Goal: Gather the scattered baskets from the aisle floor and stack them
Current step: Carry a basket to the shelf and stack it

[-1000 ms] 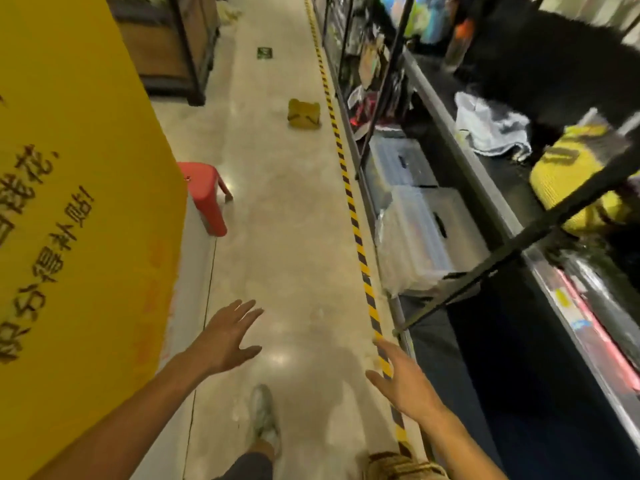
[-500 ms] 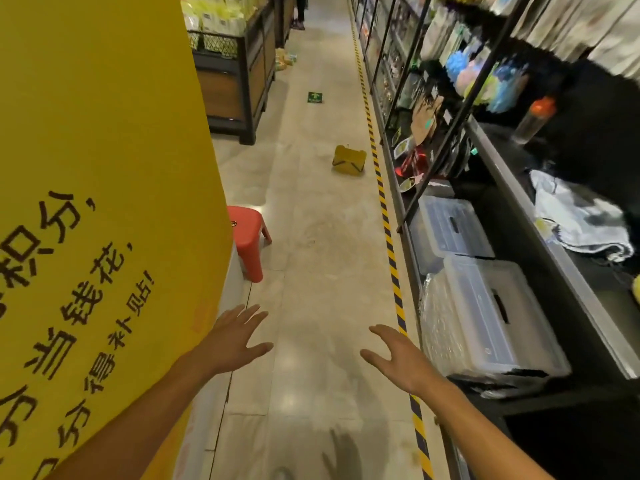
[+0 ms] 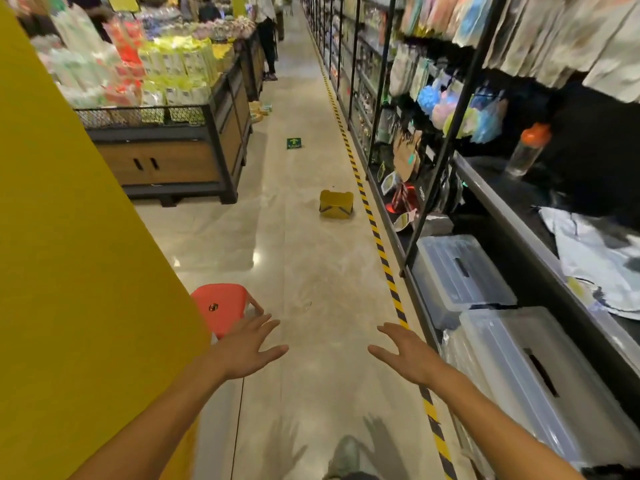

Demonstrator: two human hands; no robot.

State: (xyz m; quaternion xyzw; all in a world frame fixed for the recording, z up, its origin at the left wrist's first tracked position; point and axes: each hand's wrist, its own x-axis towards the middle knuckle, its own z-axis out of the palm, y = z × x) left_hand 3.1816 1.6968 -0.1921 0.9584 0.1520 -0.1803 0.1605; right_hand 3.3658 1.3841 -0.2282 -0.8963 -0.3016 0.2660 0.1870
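Your left hand and right hand spread, empty, low in frame, yellow basket on the aisle floor at centre, red stool lower left

Two bare hands reached out over a shop aisle toward a fallen basket.

The left hand and right hand hovered low in the frame, fingers spread, holding nothing. A yellow plastic basket lay tipped on the glossy beige floor at centre frame, beside the yellow-and-black striped floor tape. A red plastic stool stood just beside the yellow wall panel at left.
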